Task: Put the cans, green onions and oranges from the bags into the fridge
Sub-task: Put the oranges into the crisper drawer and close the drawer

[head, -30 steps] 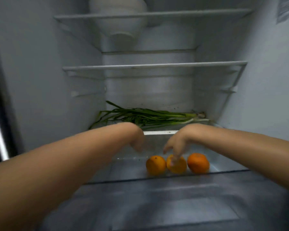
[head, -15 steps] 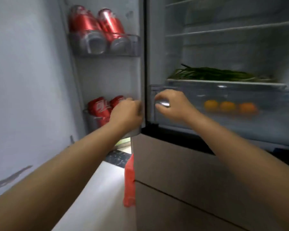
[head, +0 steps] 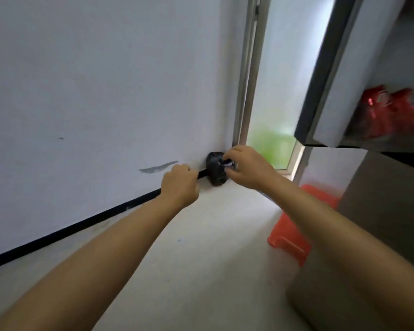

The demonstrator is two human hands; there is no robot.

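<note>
Wall [head: 93, 80]: we see it white, with a grey smear [head: 158, 167].
Stool [head: 301, 225]: orange, on the pale floor [head: 201, 271].
Window [head: 273, 144]: frosted, behind.

wall [head: 93, 80] pale grey-white, smeared with one grey streak | skirting [head: 81, 226] black | floor [head: 201, 259] off-white | bag [head: 215, 169] black | stool [head: 296, 235] orange-red | cans [head: 390, 111] red, blurred | window [head: 273, 144] green below

Single head-worn wide-angle view, forward and down along both forearms, toward wall [head: 93, 80] and floor [head: 201, 259].
</note>
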